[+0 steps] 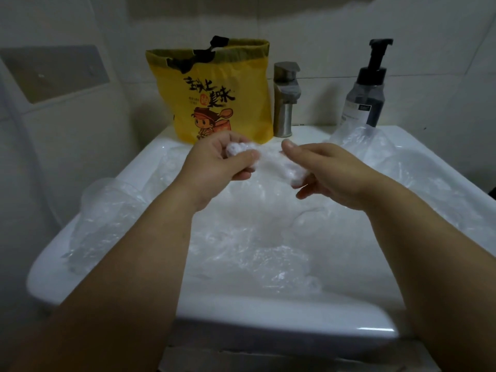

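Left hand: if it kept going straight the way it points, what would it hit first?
Probably the yellow bag at the back of the sink, directly beyond the left hand gripping the clear plastic; the gap is hard to judge.

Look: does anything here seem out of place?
Yes. Crumpled clear plastic fills the sink, odd for a washbasin, and hangs over its left rim. The left hand and right hand hold a twisted strip of it.
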`<state>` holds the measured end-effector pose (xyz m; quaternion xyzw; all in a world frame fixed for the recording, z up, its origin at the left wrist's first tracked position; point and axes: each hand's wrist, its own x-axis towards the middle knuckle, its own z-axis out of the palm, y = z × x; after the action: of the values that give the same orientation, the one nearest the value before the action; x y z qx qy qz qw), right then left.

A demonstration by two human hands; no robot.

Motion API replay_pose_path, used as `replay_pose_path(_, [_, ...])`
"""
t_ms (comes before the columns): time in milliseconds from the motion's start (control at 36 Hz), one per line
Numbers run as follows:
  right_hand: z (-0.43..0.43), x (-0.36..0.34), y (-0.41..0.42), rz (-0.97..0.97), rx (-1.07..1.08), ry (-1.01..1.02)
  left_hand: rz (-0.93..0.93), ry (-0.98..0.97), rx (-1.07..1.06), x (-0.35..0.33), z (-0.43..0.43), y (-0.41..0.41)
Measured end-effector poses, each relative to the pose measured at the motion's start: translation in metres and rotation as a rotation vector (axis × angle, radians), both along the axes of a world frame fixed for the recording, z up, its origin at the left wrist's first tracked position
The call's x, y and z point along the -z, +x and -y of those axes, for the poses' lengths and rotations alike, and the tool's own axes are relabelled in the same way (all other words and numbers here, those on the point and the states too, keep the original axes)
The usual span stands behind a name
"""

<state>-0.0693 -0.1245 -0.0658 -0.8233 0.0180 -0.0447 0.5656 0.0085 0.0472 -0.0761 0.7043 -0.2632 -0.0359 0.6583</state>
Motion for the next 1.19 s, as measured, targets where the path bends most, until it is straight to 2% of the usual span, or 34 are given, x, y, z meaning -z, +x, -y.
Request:
replay_pose_path(139, [0.0,0.002,-0.002,-0.02,-0.011,-0.108,-0.112,-0.125,0.044,-0.004,0.0,0.001])
replay_pose_path(306, [-0.004,0.001,0.0,0.042,0.019,0.04,-0.27,-0.361,0.053,-0.011,0.003,-0.002])
replay_pose_path(389, [-0.012,0.004,0.002,0.062,0.041,0.132,-0.241,-0.238,0.088,-0.007,0.009,-0.006])
replay_pose_path(444, [-0.019,0.005,0.004,0.07,0.027,0.166,-0.237,-0.091,0.187,-0.001,0.015,-0.011])
replay_pose_path(500, [-0.025,0.008,0.005,0.079,0.006,0.161,-0.214,0.076,0.267,0.006,0.024,-0.017])
replay_pose_path(556, [-0.027,0.01,0.006,0.082,-0.004,0.114,-0.193,0.148,0.254,0.009,0.03,-0.021])
replay_pose_path(694, [-0.028,0.011,0.005,0.077,-0.076,0.041,-0.249,0.043,0.153,0.004,0.027,-0.012])
replay_pose_path(833, [-0.02,0.008,0.006,-0.029,-0.081,0.045,-0.361,-0.133,0.069,-0.002,0.02,-0.002])
replay_pose_path(917, [-0.018,0.008,0.005,-0.059,-0.085,0.037,-0.345,-0.128,-0.009,0.0,0.019,-0.001])
replay_pose_path(1056, [-0.014,0.005,0.004,-0.088,-0.085,0.147,-0.295,-0.207,-0.133,0.0,0.013,0.003])
replay_pose_path(1194, [-0.011,0.006,0.007,-0.024,0.011,0.255,-0.174,-0.118,-0.173,0.003,0.009,0.006])
